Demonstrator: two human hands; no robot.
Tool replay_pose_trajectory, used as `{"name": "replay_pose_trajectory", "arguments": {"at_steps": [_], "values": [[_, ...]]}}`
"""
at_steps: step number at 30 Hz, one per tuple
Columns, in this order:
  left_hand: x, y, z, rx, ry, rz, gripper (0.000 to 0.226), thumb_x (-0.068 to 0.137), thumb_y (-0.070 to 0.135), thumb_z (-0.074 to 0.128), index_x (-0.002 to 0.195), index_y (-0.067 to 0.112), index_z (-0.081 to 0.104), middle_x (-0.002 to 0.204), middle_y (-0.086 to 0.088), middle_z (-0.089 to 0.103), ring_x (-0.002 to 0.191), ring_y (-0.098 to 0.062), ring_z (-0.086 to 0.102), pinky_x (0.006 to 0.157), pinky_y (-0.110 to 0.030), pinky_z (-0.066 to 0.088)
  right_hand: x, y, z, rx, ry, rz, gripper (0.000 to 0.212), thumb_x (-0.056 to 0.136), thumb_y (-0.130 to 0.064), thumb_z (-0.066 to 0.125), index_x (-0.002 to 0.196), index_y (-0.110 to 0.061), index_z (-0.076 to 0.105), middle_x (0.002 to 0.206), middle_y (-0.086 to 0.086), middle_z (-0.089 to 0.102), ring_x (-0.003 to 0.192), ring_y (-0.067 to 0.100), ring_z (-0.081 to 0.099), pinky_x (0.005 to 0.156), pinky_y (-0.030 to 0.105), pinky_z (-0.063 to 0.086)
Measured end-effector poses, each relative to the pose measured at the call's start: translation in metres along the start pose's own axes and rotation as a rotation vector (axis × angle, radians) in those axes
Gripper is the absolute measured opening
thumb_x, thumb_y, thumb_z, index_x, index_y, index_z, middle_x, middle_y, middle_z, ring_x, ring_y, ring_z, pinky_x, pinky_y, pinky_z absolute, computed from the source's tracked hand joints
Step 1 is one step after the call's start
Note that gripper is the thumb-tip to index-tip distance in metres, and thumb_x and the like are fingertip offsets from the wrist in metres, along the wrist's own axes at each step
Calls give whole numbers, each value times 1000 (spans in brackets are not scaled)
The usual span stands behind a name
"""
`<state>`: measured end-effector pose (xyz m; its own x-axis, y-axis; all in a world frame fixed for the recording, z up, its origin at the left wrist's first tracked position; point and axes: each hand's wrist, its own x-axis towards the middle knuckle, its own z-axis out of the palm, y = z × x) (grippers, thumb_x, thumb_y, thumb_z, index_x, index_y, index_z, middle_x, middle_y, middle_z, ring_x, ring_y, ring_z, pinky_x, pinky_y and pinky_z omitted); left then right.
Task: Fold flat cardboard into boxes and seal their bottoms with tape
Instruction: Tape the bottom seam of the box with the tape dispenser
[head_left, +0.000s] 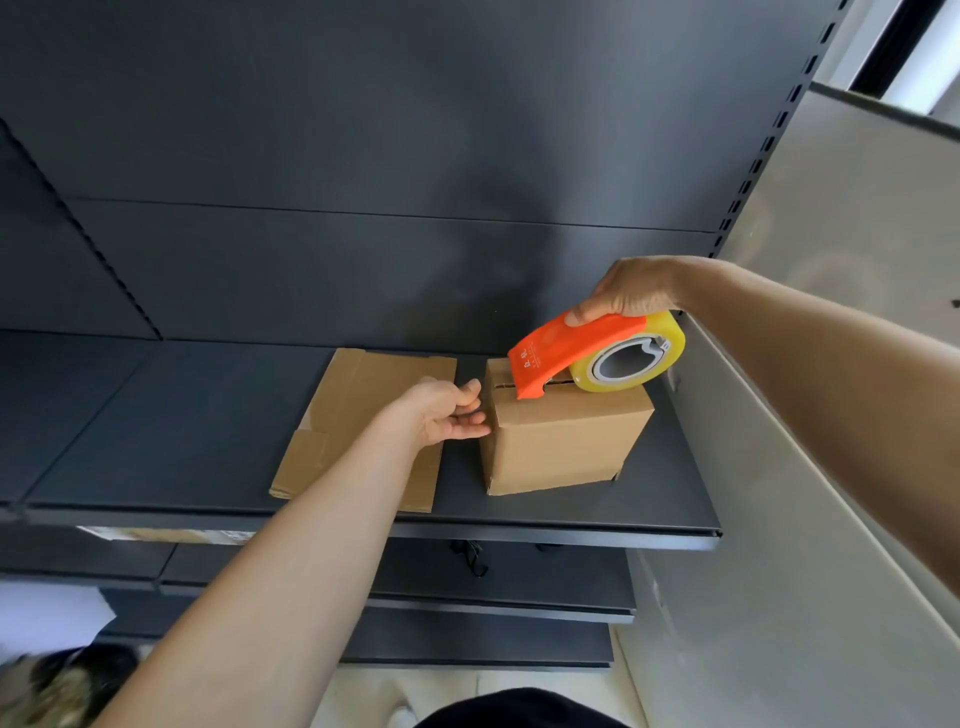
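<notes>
A small folded cardboard box (563, 441) stands on the dark shelf (156, 415), its closed flaps facing up. My right hand (631, 291) grips an orange tape dispenser (571, 353) with a clear yellowish roll, and the dispenser's front edge rests on the seam on top of the box. My left hand (449, 410) presses its fingers against the box's left side. A flat cardboard sheet (358, 415) lies on the shelf left of the box, partly under my left forearm.
The shelf's front edge (571, 538) runs below the box. A dark back panel (363, 208) rises behind. A grey wall panel (805, 493) closes the right side. Lower shelves (467, 613) sit underneath, one holding a black cable (470, 558).
</notes>
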<state>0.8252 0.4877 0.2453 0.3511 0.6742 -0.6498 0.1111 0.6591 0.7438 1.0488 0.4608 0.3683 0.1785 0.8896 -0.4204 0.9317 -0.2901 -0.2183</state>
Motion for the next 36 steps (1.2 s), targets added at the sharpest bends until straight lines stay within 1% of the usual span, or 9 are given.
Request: {"name": "replay_pose_trajectory", "arguments": {"at_steps": [5,9,16,24,26,27,30,34,36], "values": [[-2,3,-1,25,12,49,42,92,7,58,129,-7,45,86,-12,53,81,-24,58,87,-50,53,0,1,0,10,-14,0,57,77,-68,59,96,-15,68,95,4,69,88,23,66,90,40,50],[1,8,-1,76,50,113,41,93,8,57,128,-6,42,90,-12,54,81,-22,58,91,-52,51,-1,3,0,31,-3,12,51,77,-66,59,91,-18,67,94,3,69,88,23,65,86,36,48],[11,-1,4,140,42,9,48,91,13,61,133,-4,43,90,-10,60,85,-22,58,84,-49,54,0,5,3,55,12,2,50,77,-66,60,90,-18,68,93,3,70,86,22,66,86,39,50],[17,-2,1,162,16,-97,27,87,24,66,103,4,56,82,-6,53,70,-16,52,87,-44,54,1,5,4,64,8,12,53,75,-66,62,93,-16,69,93,3,71,85,21,67,85,37,50],[17,-6,-2,210,44,-118,34,84,31,69,97,5,53,80,-5,51,68,-15,52,84,-43,55,2,2,3,65,0,15,54,74,-65,63,95,-16,70,93,3,71,85,22,67,87,37,51],[18,-9,-2,230,59,-122,39,83,33,70,102,5,51,83,-5,50,70,-15,53,83,-42,56,2,2,3,62,-5,15,54,74,-66,63,95,-16,70,93,3,71,85,22,67,88,38,51],[19,-17,3,221,122,-56,43,86,25,69,117,8,46,96,-6,49,78,-15,52,84,-38,54,4,1,1,54,-15,13,54,75,-65,63,94,-16,70,93,3,71,86,22,67,87,38,51],[22,-10,12,215,195,118,14,90,2,61,97,8,50,102,-12,59,86,-18,57,84,-31,52,6,1,0,68,-21,11,53,74,-64,65,92,-15,70,92,6,72,86,24,68,89,40,52],[21,-3,18,169,189,210,13,92,5,58,103,8,52,107,-11,59,93,-21,58,84,-33,51,8,1,-1,65,-27,11,55,74,-65,64,94,-14,70,93,6,72,87,25,69,90,41,52]]}}
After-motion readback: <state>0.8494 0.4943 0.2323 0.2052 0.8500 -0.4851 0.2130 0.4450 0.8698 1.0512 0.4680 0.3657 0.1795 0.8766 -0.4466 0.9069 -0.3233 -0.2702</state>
